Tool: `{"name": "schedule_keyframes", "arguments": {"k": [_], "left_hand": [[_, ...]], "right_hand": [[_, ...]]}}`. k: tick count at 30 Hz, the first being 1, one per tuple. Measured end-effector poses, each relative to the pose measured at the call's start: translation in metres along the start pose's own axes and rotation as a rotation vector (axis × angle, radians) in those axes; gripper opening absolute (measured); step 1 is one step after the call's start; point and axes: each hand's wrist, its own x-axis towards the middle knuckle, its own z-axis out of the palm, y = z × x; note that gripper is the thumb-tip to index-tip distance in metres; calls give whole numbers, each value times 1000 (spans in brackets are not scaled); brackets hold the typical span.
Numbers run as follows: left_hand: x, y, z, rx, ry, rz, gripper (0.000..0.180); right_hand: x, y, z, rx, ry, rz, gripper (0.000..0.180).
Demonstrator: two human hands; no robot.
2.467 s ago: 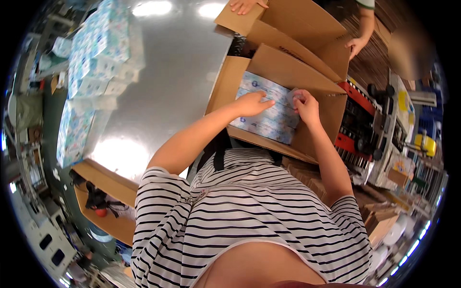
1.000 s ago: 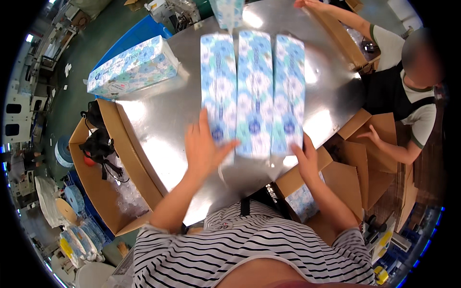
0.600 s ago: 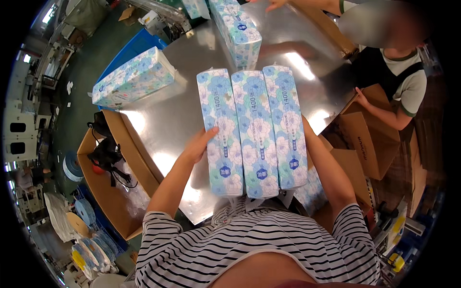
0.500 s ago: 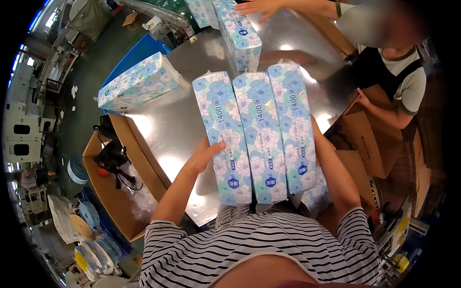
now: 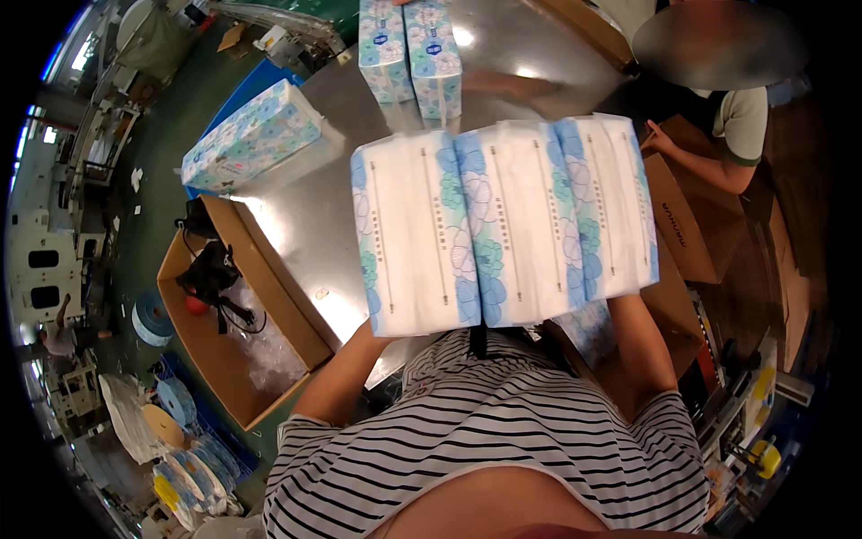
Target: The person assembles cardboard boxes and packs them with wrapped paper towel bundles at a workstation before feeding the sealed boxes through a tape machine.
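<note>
Three tissue packs with blue flower print are held side by side in front of my chest, their broad white faces turned up. From the left end, my left hand supports the row; its fingers are hidden behind the packs. At the right end my right hand grips from below, also mostly out of sight. Two more flowered packs lie next to each other on the metal table beyond. Another single pack rests at the table's left edge.
Left of the table stands an open cardboard box holding black straps and clear plastic. A blue bin is behind the single pack. On the right, a co-worker's hand touches a brown carton. An open carton with flowered packs sits beside my right arm.
The three packs have been tipped, showing white broad faces instead of flowered narrow sides. At the far side, the co-worker's reaching hand has drawn back, and the two packs now lie side by side.
</note>
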Motion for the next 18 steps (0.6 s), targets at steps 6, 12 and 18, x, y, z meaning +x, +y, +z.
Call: {"name": "schedule_keyframes", "arguments": {"k": [6, 12, 18], "left_hand": [[24, 33, 36, 113, -117, 102, 71], [43, 88, 81, 109, -165, 277, 71], [41, 176, 154, 241, -317, 572, 73]], "right_hand": [[-90, -14, -29, 89, 65, -137, 51], [-194, -12, -47, 231, 91, -316, 51], [-277, 19, -53, 482, 168, -594, 51]]}}
